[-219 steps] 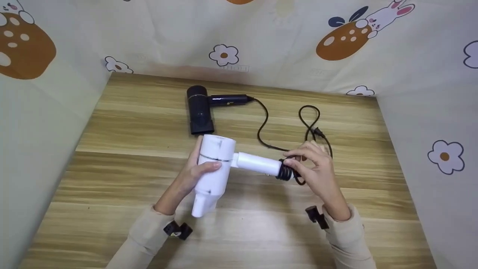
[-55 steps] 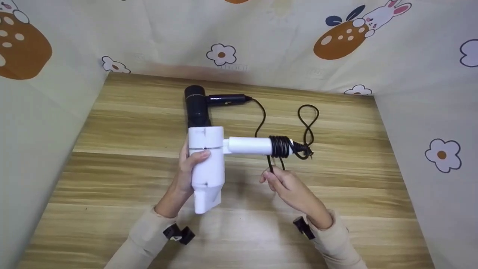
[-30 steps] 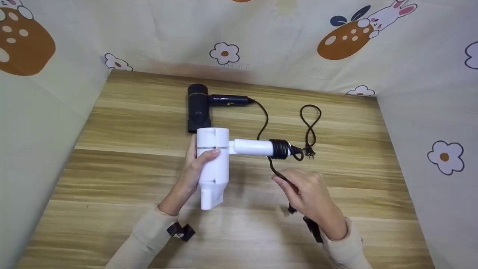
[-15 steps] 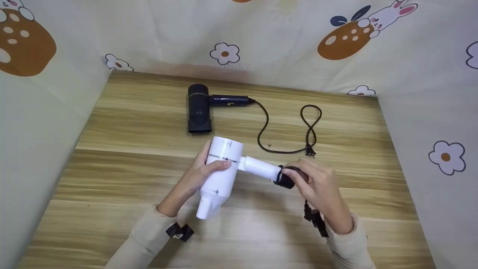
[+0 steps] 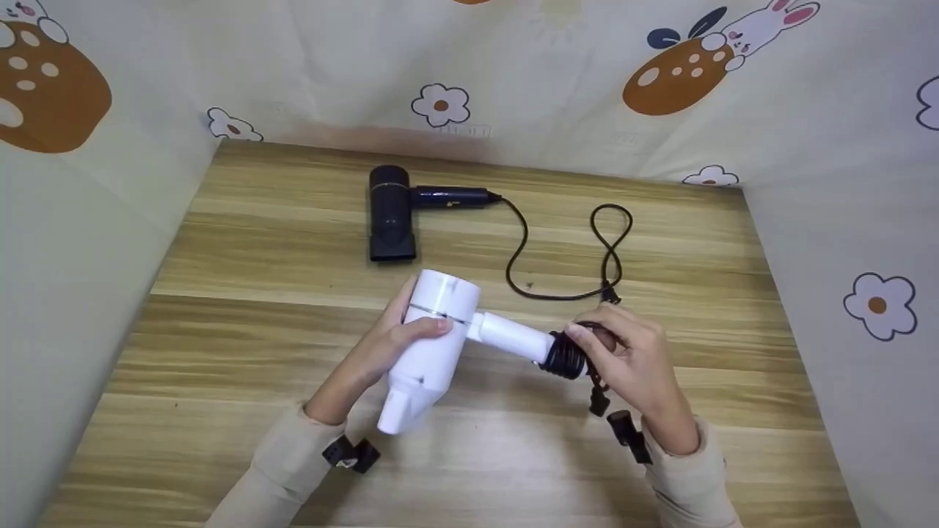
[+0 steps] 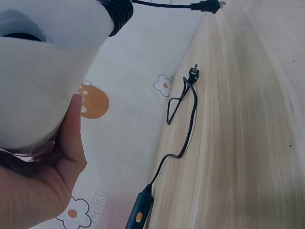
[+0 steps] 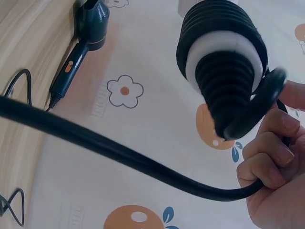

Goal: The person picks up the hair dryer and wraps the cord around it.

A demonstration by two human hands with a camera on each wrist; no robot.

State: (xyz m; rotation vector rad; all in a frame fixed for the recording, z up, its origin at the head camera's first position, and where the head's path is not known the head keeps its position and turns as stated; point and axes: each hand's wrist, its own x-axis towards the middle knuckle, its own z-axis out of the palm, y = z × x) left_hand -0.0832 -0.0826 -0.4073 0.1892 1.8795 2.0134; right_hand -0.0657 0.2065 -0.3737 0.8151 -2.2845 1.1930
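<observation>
A white hair dryer (image 5: 429, 359) is held above the table, its nozzle pointing toward the person. My left hand (image 5: 378, 348) grips its barrel, thumb across the front. Black power cord (image 5: 563, 357) is wound in several coils round the end of the white handle (image 5: 516, 337). Beside these coils my right hand (image 5: 634, 352) pinches the cord's loose part; in the right wrist view its fingers (image 7: 269, 148) curl round the cord. The loose cord's plug (image 5: 599, 401) dangles below that hand, and the left wrist view shows this plug (image 6: 209, 5) too.
A black hair dryer (image 5: 391, 216) lies toward the back of the wooden table (image 5: 257, 367). Its cord (image 5: 524, 235) runs right into a loop, ending in a plug (image 5: 609, 293) near my right hand. Cartoon-printed cloth (image 5: 352, 66) encloses the table's back and sides.
My right hand has brought the cord from below the handle up to its end, with less cord now hanging loose. The white dryer has tilted, its handle end lower. The black dryer stays put.
</observation>
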